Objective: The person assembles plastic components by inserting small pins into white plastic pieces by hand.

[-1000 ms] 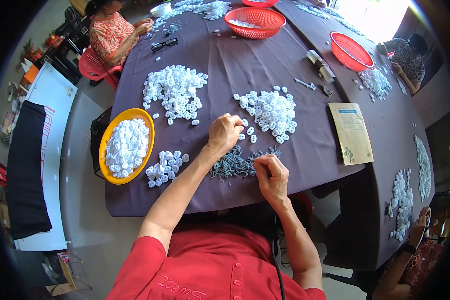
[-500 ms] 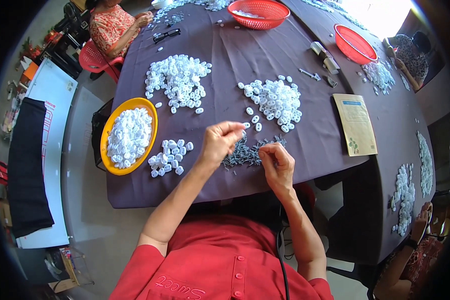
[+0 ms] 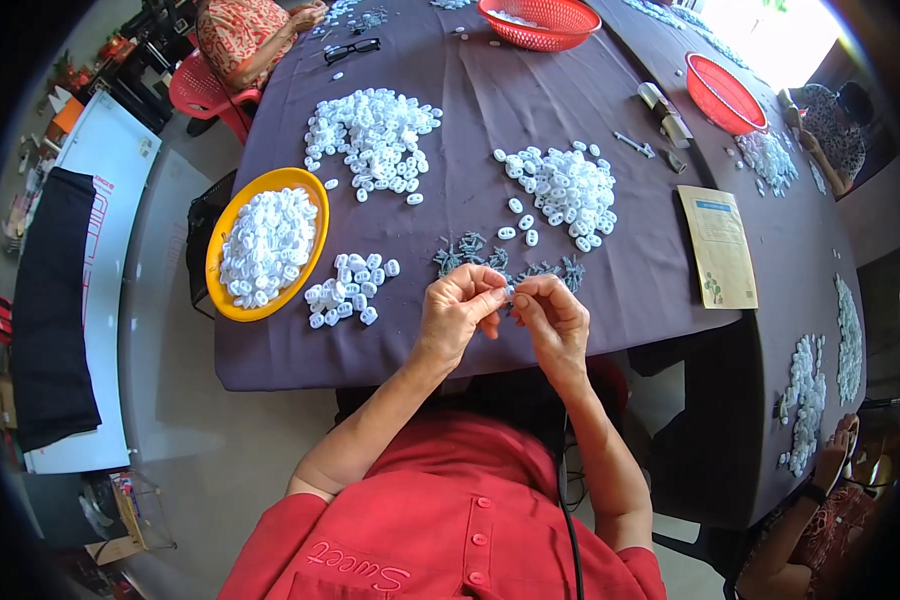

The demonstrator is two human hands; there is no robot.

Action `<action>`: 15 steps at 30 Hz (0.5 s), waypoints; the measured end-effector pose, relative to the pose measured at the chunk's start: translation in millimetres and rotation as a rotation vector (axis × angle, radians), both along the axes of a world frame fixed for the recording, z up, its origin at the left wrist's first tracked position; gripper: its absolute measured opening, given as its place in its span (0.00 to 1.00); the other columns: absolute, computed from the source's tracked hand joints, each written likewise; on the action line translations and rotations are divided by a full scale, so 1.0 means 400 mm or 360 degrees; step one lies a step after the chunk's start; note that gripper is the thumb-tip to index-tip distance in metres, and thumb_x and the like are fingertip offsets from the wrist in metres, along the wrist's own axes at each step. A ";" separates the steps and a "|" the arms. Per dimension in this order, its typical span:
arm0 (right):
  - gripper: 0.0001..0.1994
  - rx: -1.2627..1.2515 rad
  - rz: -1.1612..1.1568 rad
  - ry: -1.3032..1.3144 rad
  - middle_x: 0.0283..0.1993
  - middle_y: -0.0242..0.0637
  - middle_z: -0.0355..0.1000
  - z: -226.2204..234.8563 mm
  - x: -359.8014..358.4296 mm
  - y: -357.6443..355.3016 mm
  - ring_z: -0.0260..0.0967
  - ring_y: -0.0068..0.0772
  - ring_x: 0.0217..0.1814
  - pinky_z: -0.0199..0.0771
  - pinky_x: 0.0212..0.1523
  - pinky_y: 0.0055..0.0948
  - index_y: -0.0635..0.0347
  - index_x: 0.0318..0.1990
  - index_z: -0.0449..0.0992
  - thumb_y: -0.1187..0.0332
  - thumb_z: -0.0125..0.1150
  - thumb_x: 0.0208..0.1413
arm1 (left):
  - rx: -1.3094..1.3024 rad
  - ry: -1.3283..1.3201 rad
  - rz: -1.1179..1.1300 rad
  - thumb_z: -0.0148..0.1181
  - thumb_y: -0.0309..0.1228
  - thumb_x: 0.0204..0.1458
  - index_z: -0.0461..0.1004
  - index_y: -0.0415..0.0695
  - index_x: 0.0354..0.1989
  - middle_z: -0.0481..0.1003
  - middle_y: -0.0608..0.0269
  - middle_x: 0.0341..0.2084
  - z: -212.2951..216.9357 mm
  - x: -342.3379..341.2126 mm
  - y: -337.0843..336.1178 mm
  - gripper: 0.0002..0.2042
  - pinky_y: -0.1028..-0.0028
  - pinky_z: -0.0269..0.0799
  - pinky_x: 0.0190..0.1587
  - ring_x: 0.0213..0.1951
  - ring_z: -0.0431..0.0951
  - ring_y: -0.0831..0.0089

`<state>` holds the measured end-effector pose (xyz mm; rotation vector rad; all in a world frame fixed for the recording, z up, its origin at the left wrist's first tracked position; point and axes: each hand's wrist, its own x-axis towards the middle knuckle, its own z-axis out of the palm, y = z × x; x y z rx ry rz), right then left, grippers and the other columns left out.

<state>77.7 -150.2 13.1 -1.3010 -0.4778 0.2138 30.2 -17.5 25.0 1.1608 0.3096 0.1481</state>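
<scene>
My left hand and my right hand meet fingertip to fingertip above the near part of the table. A small white oval plastic piece shows between them, pinched in the left fingers. The right thumb and forefinger are pressed together against it; whatever tiny part they hold is hidden. Just beyond the hands lies a heap of small grey pins, partly covered by my fingers. Farther off is a pile of white oval two-holed pieces, with a few loose ones at its left edge.
A larger white pile lies far left. Nearer stand a yellow bowl of white pieces and a small white cluster. Right are a brown booklet and red baskets. Other people sit around the table.
My left hand has come back from the loose white pieces, down to my right hand, bringing a white piece. My right hand has stayed nearly in place. The view has shifted slightly.
</scene>
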 end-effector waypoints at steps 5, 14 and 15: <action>0.01 0.0025 0.0037 0.0046 0.28 0.28 0.69 0.011 -0.002 -0.003 0.64 0.15 0.27 0.66 0.29 0.16 0.65 0.33 0.71 0.78 0.55 0.53 | -0.0172 0.0043 -0.0094 0.56 0.22 0.50 0.73 0.38 0.37 0.73 0.65 0.22 0.014 -0.013 -0.008 0.06 0.81 0.70 0.22 0.20 0.71 0.80; 0.03 0.0193 0.0217 0.0365 0.28 0.30 0.70 0.029 -0.008 -0.008 0.64 0.17 0.26 0.67 0.26 0.18 0.66 0.34 0.71 0.75 0.55 0.54 | 0.0370 -0.0110 -0.0019 0.57 0.25 0.51 0.75 0.38 0.35 0.75 0.64 0.25 0.026 -0.035 -0.004 0.05 0.81 0.69 0.22 0.22 0.71 0.81; 0.03 0.0182 0.0203 0.0331 0.28 0.31 0.69 0.030 -0.009 -0.007 0.65 0.17 0.27 0.67 0.27 0.18 0.65 0.34 0.71 0.75 0.54 0.54 | 0.0378 -0.0120 0.0003 0.56 0.25 0.51 0.75 0.38 0.34 0.75 0.64 0.24 0.027 -0.037 -0.006 0.05 0.81 0.69 0.22 0.21 0.71 0.81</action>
